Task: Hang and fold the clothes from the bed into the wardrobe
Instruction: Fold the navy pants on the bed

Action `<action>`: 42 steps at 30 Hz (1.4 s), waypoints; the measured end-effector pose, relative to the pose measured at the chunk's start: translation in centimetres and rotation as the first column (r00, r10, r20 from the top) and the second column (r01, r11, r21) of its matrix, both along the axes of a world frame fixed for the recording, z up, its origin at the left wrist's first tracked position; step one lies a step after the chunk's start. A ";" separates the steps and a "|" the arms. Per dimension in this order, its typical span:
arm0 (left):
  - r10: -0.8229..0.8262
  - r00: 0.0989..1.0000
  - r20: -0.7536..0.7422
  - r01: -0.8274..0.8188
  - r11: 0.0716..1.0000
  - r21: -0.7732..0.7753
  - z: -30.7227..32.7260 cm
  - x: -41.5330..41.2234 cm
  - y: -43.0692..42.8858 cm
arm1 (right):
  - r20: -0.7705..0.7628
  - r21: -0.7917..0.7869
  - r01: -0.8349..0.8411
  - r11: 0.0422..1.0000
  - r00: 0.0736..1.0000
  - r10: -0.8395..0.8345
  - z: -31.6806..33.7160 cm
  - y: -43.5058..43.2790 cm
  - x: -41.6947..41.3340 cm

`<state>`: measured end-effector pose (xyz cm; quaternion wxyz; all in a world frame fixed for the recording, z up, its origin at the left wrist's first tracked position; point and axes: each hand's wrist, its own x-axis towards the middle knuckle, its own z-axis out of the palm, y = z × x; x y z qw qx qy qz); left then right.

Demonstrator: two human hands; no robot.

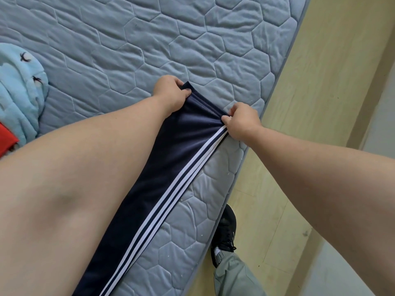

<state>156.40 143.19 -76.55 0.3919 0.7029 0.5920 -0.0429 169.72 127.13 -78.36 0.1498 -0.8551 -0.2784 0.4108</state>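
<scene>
Navy satin-knit track trousers with white side stripes (171,167) lie along the quilted blue mattress (149,39) edge. Your left hand (171,90) and right hand (241,121) each pinch the far end. Light, limp, probably slippery: keep both corners.

Pale yellow wood-grain floor (310,103) lies right of the grip; well below it stands a black lace-up trainer (225,229), a grey-green trouser leg (233,276) meeting it.

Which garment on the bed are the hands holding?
The navy striped trousers, pinched by the left hand and right hand. The light blue garment and red garment lie untouched.
</scene>
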 end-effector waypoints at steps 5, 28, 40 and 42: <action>0.049 0.998 0.040 -0.047 0.998 -0.044 -0.3 0.6 -0.3 | -0.084 0.041 0.060 0.997 0.995 -0.057 0.7 0.1 -0.5; 0.142 0.882 -0.449 0.016 0.944 0.329 -2.0 -13.9 -18.7 | 0.245 0.123 -0.362 0.924 0.913 0.325 2.3 6.3 -3.0; 0.035 0.959 -0.282 0.042 0.964 0.263 -0.6 -3.9 -14.2 | 0.604 0.212 -0.251 0.944 0.793 0.075 10.4 9.8 6.5; -0.023 0.942 -0.334 0.119 0.955 0.270 -1.0 -3.7 -13.3 | 0.629 0.182 -0.301 0.936 0.767 0.124 10.4 9.1 5.8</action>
